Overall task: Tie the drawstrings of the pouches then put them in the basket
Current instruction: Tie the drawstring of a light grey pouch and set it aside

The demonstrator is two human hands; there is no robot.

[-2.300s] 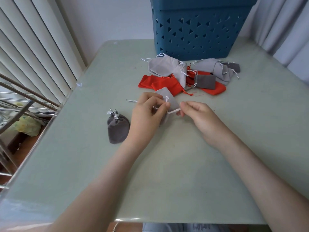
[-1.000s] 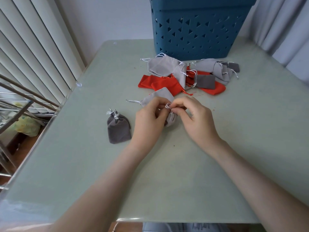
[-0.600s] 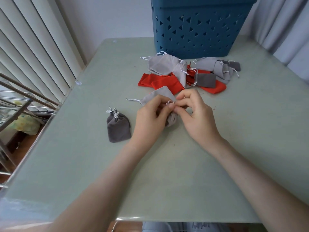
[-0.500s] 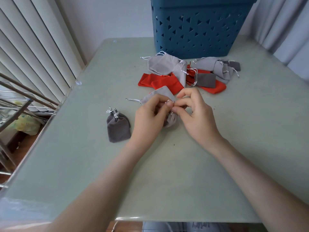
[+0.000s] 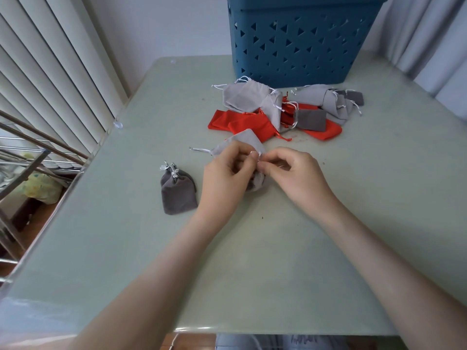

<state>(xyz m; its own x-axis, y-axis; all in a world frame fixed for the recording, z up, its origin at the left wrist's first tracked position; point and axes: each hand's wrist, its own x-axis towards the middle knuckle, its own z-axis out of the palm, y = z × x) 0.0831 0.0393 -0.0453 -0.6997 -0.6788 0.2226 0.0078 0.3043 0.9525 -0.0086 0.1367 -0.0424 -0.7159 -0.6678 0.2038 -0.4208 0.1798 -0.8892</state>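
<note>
A light grey pouch (image 5: 246, 140) lies on the table's middle, partly hidden under my hands. My left hand (image 5: 226, 174) and my right hand (image 5: 294, 173) meet over it, and each pinches its white drawstring (image 5: 258, 155) between thumb and fingertips. One loose string end (image 5: 199, 149) trails out to the left. A dark grey pouch (image 5: 178, 192) with knotted strings lies left of my left hand. A pile of grey and red pouches (image 5: 283, 111) sits behind, in front of the blue basket (image 5: 300, 39).
The pale green table (image 5: 252, 261) has its left edge beside white vertical blinds (image 5: 50, 72) and a metal rack (image 5: 22, 157). Curtains (image 5: 429, 34) hang at the right. The basket stands against the back wall.
My right hand came in from holding the string out to the right and joined the left over the pouch mouth. Both hands keep working the string with small finger moves.
</note>
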